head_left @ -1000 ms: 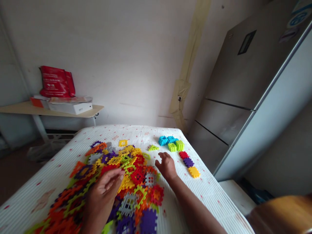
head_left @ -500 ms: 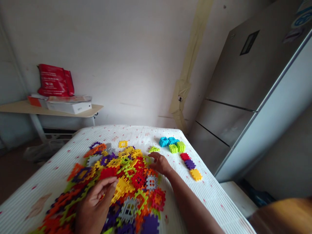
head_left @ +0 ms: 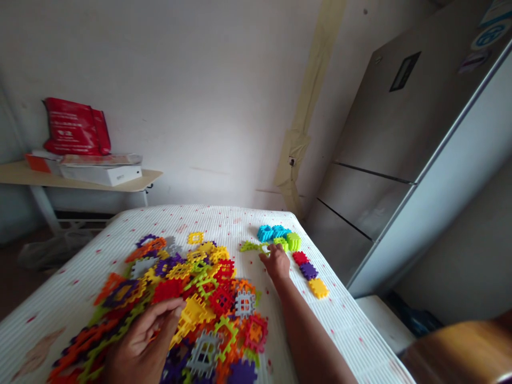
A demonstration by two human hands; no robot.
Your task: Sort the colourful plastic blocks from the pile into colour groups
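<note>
Light: dim, diffuse; wall [head_left: 224,122] palest mid-frame, corners dark. Refrigerator [head_left: 372,138]: dull sheen, slanted by wide-angle distortion. Toothed pieces [head_left: 194,312]: vivid, slightly soft. Brown rounded object [head_left: 460,354], lower right: blurred.

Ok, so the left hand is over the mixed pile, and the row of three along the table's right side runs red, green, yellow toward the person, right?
One slip: the middle piece is purple, not green, as the head view shows. The row runs red, purple, yellow; the rest stands.
</note>
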